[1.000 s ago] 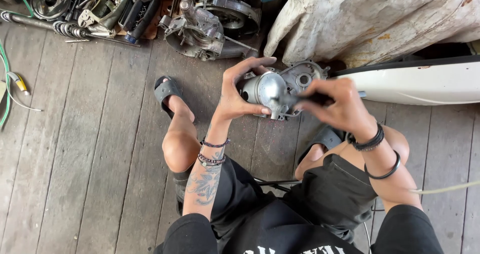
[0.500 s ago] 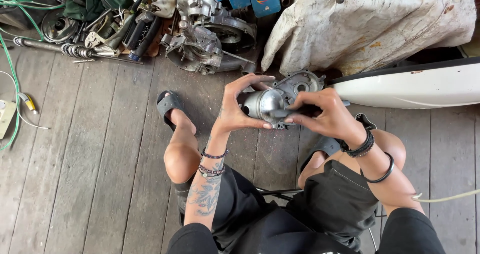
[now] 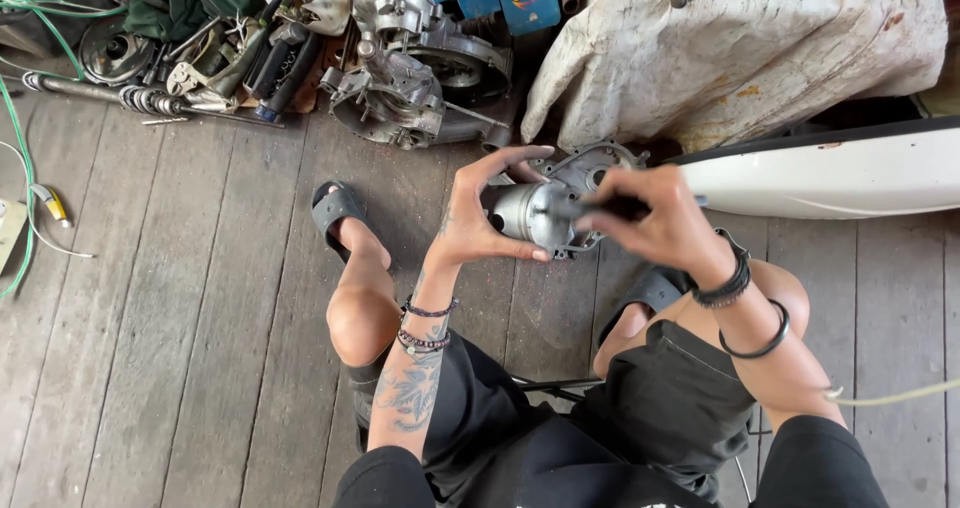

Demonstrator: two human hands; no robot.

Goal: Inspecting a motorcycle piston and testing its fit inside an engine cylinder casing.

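At frame centre, the left hand point(image 3: 480, 218) cups a smooth, rounded silver metal engine part point(image 3: 535, 213), fingers spread. The right hand point(image 3: 655, 218) is closed around a dark tool handle point(image 3: 605, 208) against it. A ribbed grey engine casing point(image 3: 410, 78) lies on the weathered plank floor point(image 3: 180, 298) above.

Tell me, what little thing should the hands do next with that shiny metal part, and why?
Probably keep the left hand cupped round the silver metal part and let the right hand gently work the dark tool at its end. The tool's tip already meets the part, and the part is held in the air above the wooden floor, so a steady grip should stop it slipping.
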